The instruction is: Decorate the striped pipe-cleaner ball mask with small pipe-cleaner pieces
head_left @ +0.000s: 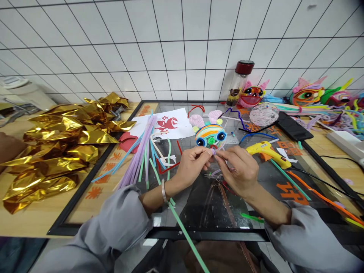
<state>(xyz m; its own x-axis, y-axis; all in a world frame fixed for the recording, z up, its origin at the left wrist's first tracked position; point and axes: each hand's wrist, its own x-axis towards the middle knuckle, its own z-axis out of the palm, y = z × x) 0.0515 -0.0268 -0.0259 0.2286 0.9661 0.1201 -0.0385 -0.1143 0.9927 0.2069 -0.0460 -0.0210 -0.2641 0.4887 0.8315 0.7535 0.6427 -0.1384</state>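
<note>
My left hand [191, 165] and my right hand [238, 170] meet over a black-framed glass board [85, 197], fingers pinched together on a small lilac pipe-cleaner piece [214, 152]. Just beyond my fingertips lies a round striped pipe-cleaner face [211, 135] with big blue eyes and pink ears. A silver bangle sits on my left wrist. Loose pipe cleaners [142, 155] in lilac, green and blue fan out to the left of my left hand. A yellow hot glue gun [267, 151] lies right of my right hand.
Crumpled gold foil [62, 148] covers the wooden table at left. A white sheet with a red paper-cut [167, 126], a red-capped bottle [239, 81], finished colourful masks [308, 93], a black tablet [292, 127] and a white power strip [345, 142] lie toward the tiled wall.
</note>
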